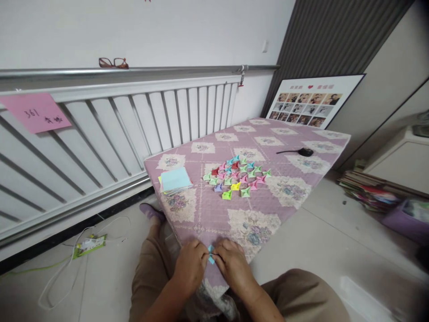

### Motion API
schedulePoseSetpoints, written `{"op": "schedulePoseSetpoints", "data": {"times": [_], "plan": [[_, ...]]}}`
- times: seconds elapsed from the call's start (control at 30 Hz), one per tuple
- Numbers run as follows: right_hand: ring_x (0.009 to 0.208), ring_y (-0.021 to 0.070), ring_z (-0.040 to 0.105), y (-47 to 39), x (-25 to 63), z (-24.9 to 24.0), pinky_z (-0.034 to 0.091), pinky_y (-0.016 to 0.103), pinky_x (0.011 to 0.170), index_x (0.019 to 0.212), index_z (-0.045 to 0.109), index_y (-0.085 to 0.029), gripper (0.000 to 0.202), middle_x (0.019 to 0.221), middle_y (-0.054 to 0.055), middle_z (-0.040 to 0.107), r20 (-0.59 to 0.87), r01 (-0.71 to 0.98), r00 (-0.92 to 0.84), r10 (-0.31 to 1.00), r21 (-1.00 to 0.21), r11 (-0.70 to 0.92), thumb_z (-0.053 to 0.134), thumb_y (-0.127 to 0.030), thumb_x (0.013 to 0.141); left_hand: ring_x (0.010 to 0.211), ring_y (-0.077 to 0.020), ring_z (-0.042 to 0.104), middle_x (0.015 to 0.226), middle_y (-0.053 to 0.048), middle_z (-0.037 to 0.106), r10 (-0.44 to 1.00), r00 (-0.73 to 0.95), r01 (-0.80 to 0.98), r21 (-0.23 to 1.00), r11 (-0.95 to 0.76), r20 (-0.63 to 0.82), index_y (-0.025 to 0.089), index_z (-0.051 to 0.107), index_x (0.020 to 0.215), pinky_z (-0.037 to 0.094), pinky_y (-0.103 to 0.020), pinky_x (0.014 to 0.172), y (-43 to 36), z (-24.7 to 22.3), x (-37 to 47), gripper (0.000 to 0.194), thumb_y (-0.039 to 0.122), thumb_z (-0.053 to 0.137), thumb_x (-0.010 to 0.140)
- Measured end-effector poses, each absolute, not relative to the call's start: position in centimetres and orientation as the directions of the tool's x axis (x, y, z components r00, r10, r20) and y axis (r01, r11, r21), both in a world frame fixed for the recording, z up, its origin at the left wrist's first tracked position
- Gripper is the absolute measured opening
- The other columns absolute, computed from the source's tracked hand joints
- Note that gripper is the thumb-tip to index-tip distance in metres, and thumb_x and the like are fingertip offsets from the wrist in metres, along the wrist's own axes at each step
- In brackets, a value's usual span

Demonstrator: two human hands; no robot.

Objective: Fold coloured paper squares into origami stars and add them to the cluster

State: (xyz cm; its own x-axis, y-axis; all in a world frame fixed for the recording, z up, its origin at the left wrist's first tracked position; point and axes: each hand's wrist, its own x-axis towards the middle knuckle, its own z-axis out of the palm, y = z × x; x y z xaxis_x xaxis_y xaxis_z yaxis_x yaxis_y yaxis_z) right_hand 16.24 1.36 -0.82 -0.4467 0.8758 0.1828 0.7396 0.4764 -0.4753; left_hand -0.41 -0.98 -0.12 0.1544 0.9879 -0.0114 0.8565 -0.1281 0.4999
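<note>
A small piece of folded light-blue paper (211,258) is pinched between my two hands just above the near corner of the table. My left hand (192,261) grips it from the left, fingers closed. From the right, the thumb and fingers of my right hand (232,259) close on its other side. Most of the paper is hidden by the fingertips. Farther up the cloth stand several small folded paper figures (235,186) in green, pink, red, blue, yellow and purple, grouped in rows. To their left lies a stack of square paper sheets (176,180), light blue on top.
A purple flowered tablecloth (214,214) covers the table. Near its far right lies a black object with a thin handle (304,152). A white radiator (161,116) runs along the left, with glasses (114,63) on the pipe above. A power strip (90,245) with cables lies on the floor.
</note>
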Motion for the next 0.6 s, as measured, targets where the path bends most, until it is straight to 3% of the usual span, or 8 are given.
{"op": "schedulePoseSetpoints", "data": {"times": [0.23, 0.47, 0.6], "plan": [[0.081, 0.0202, 0.055, 1.8, 16.0, -0.9, 0.034, 0.033, 0.075, 0.076, 0.061, -0.021, 0.011, 0.081, 0.002, 0.062, 0.182, 0.801, -0.4, 0.898, -0.407, 0.439, 0.064, -0.027, 0.085, 0.082, -0.0175, 0.055, 0.085, -0.003, 0.061, 0.989, 0.112, 0.832, 0.553, -0.038, -0.1, 0.018, 0.061, 0.077, 0.038, -0.028, 0.075, -0.1, 0.2, -0.7, 0.012, 0.017, 0.052, 0.084], [0.086, 0.0201, 0.058, 2.2, 16.0, 0.6, 0.034, 0.031, 0.077, 0.08, 0.065, -0.022, 0.014, 0.085, 0.002, 0.065, 0.046, 0.811, -0.418, 0.907, -0.431, 0.396, 0.056, -0.028, 0.09, 0.082, -0.0171, 0.055, 0.085, -0.003, 0.062, 0.974, 0.103, 0.86, 0.511, 0.015, -0.201, 0.018, 0.06, 0.077, 0.036, -0.027, 0.073, 0.6, 1.2, -0.7, 0.012, 0.022, 0.051, 0.085], [0.089, 0.0206, 0.058, 2.6, 15.9, 1.1, 0.034, 0.031, 0.077, 0.081, 0.066, -0.023, 0.014, 0.086, 0.002, 0.066, -0.018, 0.83, -0.42, 0.907, -0.412, 0.376, 0.056, -0.028, 0.089, 0.084, -0.0174, 0.056, 0.086, -0.003, 0.063, 0.975, 0.128, 0.855, 0.519, -0.015, -0.182, 0.018, 0.06, 0.078, 0.036, -0.027, 0.074, 0.6, 1.3, -0.9, 0.014, 0.022, 0.049, 0.086]]}}
